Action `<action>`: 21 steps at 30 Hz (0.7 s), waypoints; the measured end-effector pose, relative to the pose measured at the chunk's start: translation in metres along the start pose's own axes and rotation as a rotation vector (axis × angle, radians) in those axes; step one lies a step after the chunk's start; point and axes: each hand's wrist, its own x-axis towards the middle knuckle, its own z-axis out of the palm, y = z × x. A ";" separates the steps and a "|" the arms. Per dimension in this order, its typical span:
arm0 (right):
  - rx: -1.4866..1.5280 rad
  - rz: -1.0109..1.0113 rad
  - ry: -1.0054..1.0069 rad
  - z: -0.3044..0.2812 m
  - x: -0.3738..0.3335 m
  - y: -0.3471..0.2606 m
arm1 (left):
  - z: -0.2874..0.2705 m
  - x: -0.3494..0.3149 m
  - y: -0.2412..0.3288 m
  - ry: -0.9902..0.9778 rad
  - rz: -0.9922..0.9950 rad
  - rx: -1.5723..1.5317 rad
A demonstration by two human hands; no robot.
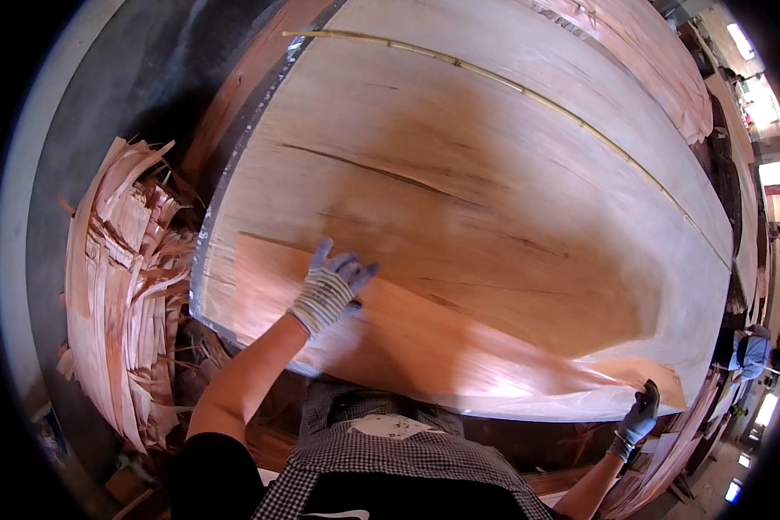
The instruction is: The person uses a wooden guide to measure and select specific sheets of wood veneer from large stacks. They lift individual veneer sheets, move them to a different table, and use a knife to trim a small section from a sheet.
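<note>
A long strip of thin wood veneer [416, 334] lies along the near edge of a large pale wood sheet [511, 199]. My left hand [328, 289], in a striped grey-blue work glove, is over the strip's left part with its fingers spread and nothing between them. Whether its fingertips touch the veneer I cannot tell. At the strip's right end, my right hand [640, 420], also gloved, has its fingers closed on the near edge. There the strip looks folded or raised, its right corner slanting up and away from the sheet's near edge.
A thin bamboo stick [494, 81] lies across the far side of the sheet. To the left stands a heap of torn veneer scraps [121, 286]. More veneer [641, 61] is stacked at the far right. Another person [748, 354] is in the right background.
</note>
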 end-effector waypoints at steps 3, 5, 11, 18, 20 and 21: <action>-0.089 0.098 0.022 -0.016 0.003 0.005 | -0.025 -0.006 -0.006 0.022 0.074 -0.112; -0.171 0.106 0.020 -0.009 0.042 0.008 | -0.059 -0.010 -0.015 -0.020 0.052 -0.162; -0.600 -0.359 -0.381 0.111 0.172 -0.031 | -0.124 0.038 -0.105 -0.093 -0.292 -0.005; -0.588 -0.330 -0.407 0.209 0.222 -0.075 | -0.066 0.096 -0.206 -0.154 -0.385 0.210; -0.566 -0.358 -0.352 0.216 0.232 -0.076 | -0.061 0.118 -0.217 -0.151 -0.386 0.227; -0.561 -0.368 -0.322 0.217 0.237 -0.074 | -0.059 0.129 -0.218 -0.146 -0.382 0.232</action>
